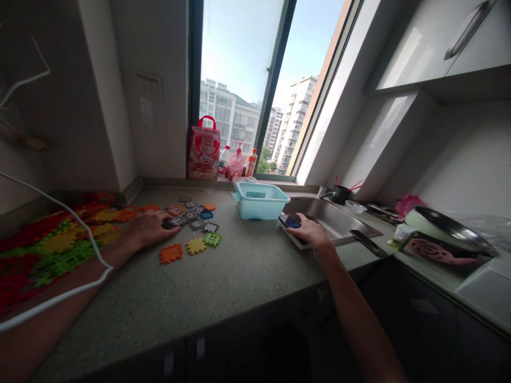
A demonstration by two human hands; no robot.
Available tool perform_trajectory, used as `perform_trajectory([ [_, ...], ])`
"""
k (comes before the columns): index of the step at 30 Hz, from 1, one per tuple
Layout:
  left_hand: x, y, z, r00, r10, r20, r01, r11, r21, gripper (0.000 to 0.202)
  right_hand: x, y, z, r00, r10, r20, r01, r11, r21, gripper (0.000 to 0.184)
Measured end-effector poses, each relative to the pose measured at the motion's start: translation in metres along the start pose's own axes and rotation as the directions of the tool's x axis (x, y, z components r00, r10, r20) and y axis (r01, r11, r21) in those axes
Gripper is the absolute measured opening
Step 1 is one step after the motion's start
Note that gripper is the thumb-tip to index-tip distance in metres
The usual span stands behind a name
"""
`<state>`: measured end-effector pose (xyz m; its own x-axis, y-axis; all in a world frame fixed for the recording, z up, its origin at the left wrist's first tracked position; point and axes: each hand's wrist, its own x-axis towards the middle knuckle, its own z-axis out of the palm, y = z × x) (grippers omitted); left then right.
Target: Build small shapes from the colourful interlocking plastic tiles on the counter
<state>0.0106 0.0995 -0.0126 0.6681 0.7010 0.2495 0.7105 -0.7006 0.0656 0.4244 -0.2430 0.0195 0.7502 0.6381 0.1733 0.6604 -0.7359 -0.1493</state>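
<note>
My left hand lies palm down on the grey countertop, fingers curled over a grey puzzle tile at the edge of a cluster of loose coloured plastic tiles. An orange tile, a yellow one and a green one lie just in front of it. My right hand rests on a white block at the sink's near left corner, its fingers touching a dark phone with a lit blue screen.
A light blue plastic basket stands beside the steel sink. A mat of joined coloured tiles covers the left counter. Bottles and a red bag stand on the window sill. A pan sits at right. A white cable crosses my left arm.
</note>
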Motion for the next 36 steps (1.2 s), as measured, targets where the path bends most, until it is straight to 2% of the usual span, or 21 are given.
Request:
perform_trajectory([
  [5,0.002,-0.003,0.003,0.999,0.019,-0.028,-0.021,0.998,-0.064,0.068,0.004,0.003,-0.001,1.000,-0.014,-0.011,0.014,1.000,0.003,0.098],
  [9,0.004,-0.007,0.004,0.998,0.039,-0.051,-0.043,0.996,-0.082,0.067,0.004,0.005,-0.003,0.998,-0.044,0.036,0.042,0.998,0.042,0.091],
  [12,0.007,-0.009,0.007,0.998,0.042,-0.047,-0.046,0.996,-0.074,0.069,-0.006,-0.005,-0.005,1.000,-0.011,0.016,0.012,1.000,-0.028,0.097],
  [14,0.007,-0.009,0.008,0.998,0.043,-0.050,-0.046,0.997,-0.064,0.068,-0.019,-0.024,-0.007,0.997,-0.045,-0.070,0.039,0.997,-0.073,0.095],
  [17,0.003,-0.004,0.006,0.998,0.039,-0.055,-0.041,0.999,-0.034,0.065,-0.042,-0.069,-0.010,0.958,-0.222,-0.179,0.215,0.975,-0.055,0.073],
  [19,-0.001,0.001,0.002,0.999,0.021,-0.049,-0.022,0.999,-0.024,0.063,-0.054,-0.108,-0.013,0.902,-0.375,-0.216,0.382,0.924,-0.007,0.054],
  [21,-0.005,0.004,-0.002,0.999,0.011,-0.031,-0.012,1.000,-0.029,0.060,-0.059,-0.148,-0.015,0.813,-0.532,-0.238,0.558,0.828,0.059,0.042],
  [23,-0.008,0.005,-0.004,1.000,0.019,-0.016,-0.020,0.999,-0.037,0.055,-0.055,-0.188,-0.012,0.713,-0.665,-0.222,0.697,0.706,0.123,0.036],
  [25,-0.010,0.003,-0.004,0.999,0.044,-0.017,-0.045,0.998,-0.043,0.052,-0.046,-0.224,-0.002,0.647,-0.745,-0.166,0.763,0.629,0.149,0.034],
  [28,-0.011,-0.001,-0.002,0.998,0.058,-0.029,-0.060,0.997,-0.050,0.051,-0.034,-0.263,0.023,0.631,-0.774,-0.055,0.775,0.626,0.084,0.042],
  [30,-0.010,-0.004,-0.001,0.998,0.063,-0.031,-0.064,0.997,-0.050,0.050,-0.028,-0.273,0.039,0.632,-0.775,0.010,0.774,0.632,0.040,0.058],
  [32,-0.009,-0.006,-0.001,0.996,0.079,-0.030,-0.080,0.996,-0.047,0.049,-0.024,-0.271,0.049,0.619,-0.784,0.041,0.783,0.621,0.043,0.073],
  [34,-0.008,-0.009,-0.001,0.994,0.103,-0.028,-0.104,0.994,-0.038,0.050,-0.019,-0.259,0.050,0.618,-0.785,0.029,0.781,0.618,0.085,0.072],
  [36,-0.007,-0.012,0.000,0.991,0.130,-0.023,-0.131,0.991,-0.024,0.050,-0.011,-0.243,0.046,0.624,-0.781,0.030,0.770,0.620,0.151,0.060],
])
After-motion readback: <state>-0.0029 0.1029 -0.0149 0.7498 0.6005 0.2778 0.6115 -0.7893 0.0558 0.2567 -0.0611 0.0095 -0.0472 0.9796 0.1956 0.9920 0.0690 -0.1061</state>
